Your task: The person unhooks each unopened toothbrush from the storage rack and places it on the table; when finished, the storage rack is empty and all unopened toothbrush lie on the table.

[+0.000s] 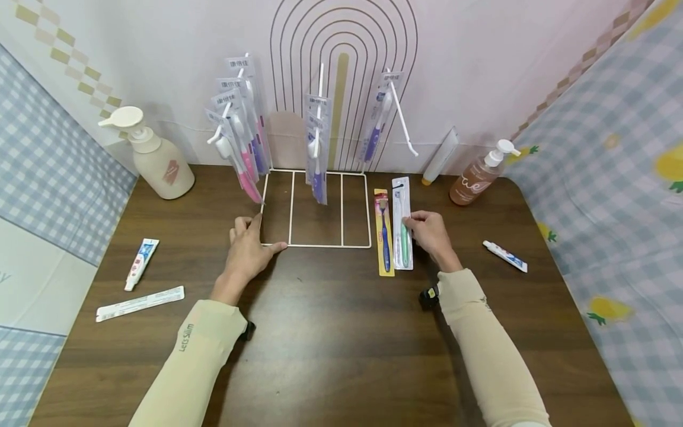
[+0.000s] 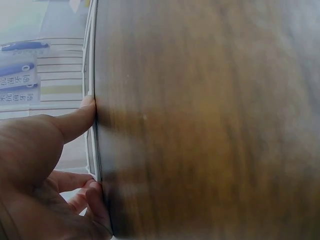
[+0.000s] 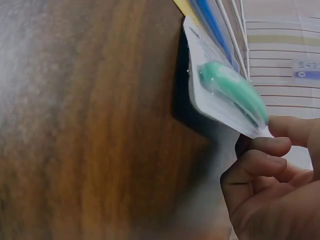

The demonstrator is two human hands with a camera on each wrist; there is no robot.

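My left hand (image 1: 246, 252) rests at the front left corner of a white wire display rack (image 1: 331, 245), thumb along the front wire and index finger by the side wire. In the left wrist view, the thumb (image 2: 80, 120) touches the wire. My right hand (image 1: 431, 234) pinches the right edge of a packaged toothbrush with a green handle (image 1: 404, 237). In the right wrist view, the pack (image 3: 235, 92) is tilted, its near edge raised off the table. Just left of it lies a blue toothbrush in a yellow-backed pack (image 1: 385, 237), beside the rack.
Packaged toothbrushes hang on the rack's left hooks (image 1: 242, 136), middle hook (image 1: 318, 160) and right hook (image 1: 377, 124). Pump bottles stand at back left (image 1: 162, 160) and back right (image 1: 475, 181). Toothpaste tubes (image 1: 141, 264) (image 1: 505, 256), an upright tube (image 1: 441, 157) and a white packet (image 1: 140, 303) are around.
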